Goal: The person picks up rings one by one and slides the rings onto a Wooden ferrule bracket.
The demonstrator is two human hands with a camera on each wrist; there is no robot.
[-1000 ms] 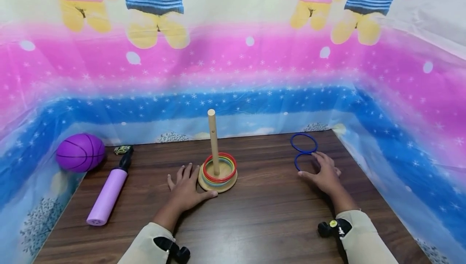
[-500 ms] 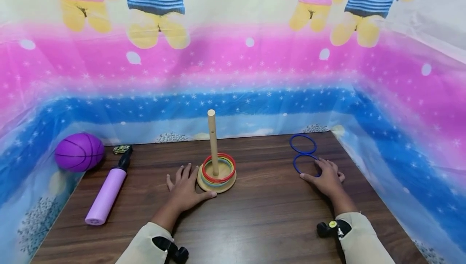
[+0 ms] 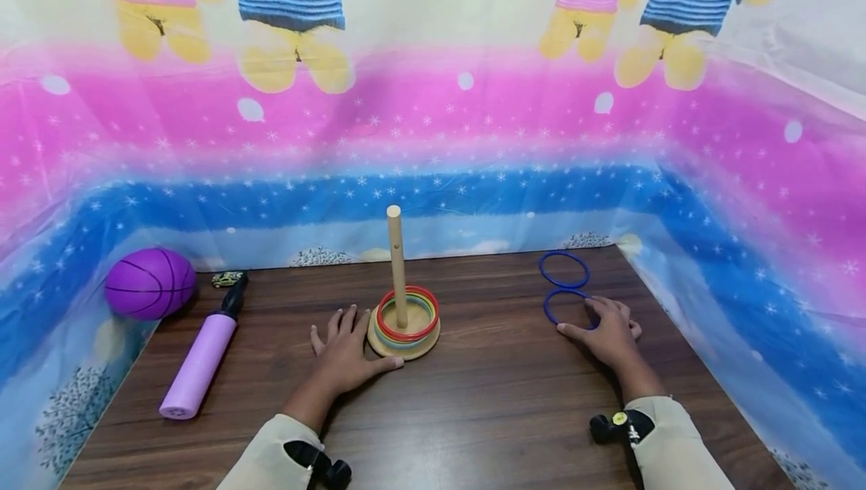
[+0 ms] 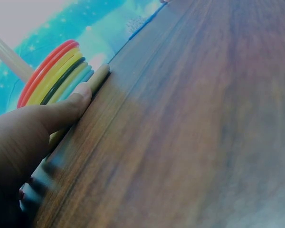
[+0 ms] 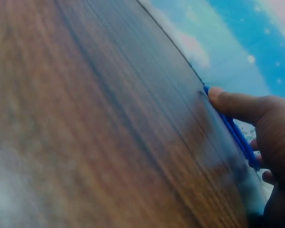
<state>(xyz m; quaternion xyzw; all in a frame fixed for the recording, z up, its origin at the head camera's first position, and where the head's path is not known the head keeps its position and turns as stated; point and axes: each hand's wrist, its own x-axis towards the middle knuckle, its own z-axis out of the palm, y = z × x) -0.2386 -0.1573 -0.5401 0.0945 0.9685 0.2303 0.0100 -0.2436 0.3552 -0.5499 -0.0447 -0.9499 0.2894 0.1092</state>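
A wooden peg stand (image 3: 397,264) has several coloured rings around its post, red rings (image 3: 437,311) uppermost. My left hand (image 3: 343,355) lies spread at the left of its round base, fingers out straight. In the left wrist view the thumb (image 4: 80,97) touches the base edge, below the red, yellow, dark green and light blue rings. Two blue rings lie at the right of the table, touching in the head view. My right hand (image 3: 609,332) pinches the nearer blue ring (image 3: 546,311) between thumb and fingers, against the table. The farther blue ring (image 3: 540,270) lies just beyond.
At the left a purple ball (image 3: 149,283) sits by the table's corner. A lilac hand pump (image 3: 199,366) with a black end lies beside it, and a small toy car (image 3: 226,279) is behind. A printed cloth (image 3: 460,189) hangs round the brown table (image 3: 473,400).
The right hand has shifted slightly right and toward me, and the nearer blue ring has come slightly toward me. The left hand and peg stand stay in place.
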